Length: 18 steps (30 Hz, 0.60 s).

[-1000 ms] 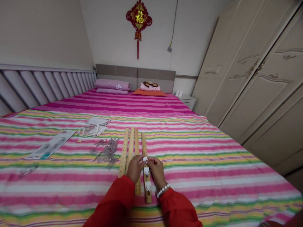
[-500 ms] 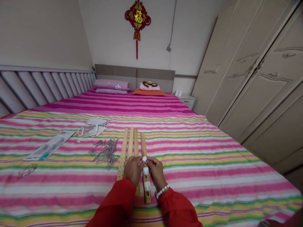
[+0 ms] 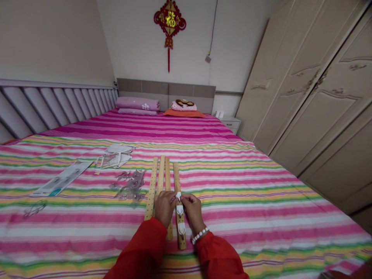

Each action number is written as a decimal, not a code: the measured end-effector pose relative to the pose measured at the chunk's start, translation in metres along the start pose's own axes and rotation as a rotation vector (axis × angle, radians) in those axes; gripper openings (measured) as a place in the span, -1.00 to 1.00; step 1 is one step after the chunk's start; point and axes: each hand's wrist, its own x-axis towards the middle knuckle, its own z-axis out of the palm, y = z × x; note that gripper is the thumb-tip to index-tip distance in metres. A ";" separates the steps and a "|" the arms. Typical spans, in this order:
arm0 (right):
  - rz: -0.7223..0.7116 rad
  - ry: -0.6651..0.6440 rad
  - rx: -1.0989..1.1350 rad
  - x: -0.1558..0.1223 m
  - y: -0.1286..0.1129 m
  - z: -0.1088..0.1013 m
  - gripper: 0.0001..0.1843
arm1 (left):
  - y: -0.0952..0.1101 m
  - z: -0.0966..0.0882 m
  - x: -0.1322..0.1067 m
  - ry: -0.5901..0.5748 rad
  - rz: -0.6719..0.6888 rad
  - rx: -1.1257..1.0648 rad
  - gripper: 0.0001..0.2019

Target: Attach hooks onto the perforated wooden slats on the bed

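The right hand point(image 3: 193, 212) had its grip clenched on a small white hook point(image 3: 178, 195), held at the upper edge of two matching hooks point(image 3: 180, 210) on a wooden slat point(image 3: 181, 243). The left hand point(image 3: 165, 208) curled in just beside it, though I couldn't tell whether its grip held the hook. Three more slats point(image 3: 161, 174) lay alongside on the striped bedsheet point(image 3: 261, 217), near crumpled clear plastic wrapping point(image 3: 130, 186).

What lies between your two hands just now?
The head view shows a small white hook between the left hand and the right hand, pinched by both over a wooden strip, just above two white hooks on that strip.
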 end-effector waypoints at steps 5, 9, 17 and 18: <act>-0.011 0.011 -0.014 0.000 0.000 0.000 -0.85 | -0.001 0.001 0.000 -0.013 0.004 0.022 -0.74; -0.024 0.016 -0.026 0.002 0.004 0.000 -0.83 | -0.001 0.001 -0.001 -0.019 0.012 0.051 -0.77; -0.011 0.072 -0.136 0.013 0.014 0.000 -0.69 | -0.002 0.001 0.000 -0.033 0.013 0.079 -0.76; -0.005 0.074 -0.155 0.016 0.014 0.000 -0.67 | -0.001 0.000 0.000 -0.039 0.010 0.083 -0.76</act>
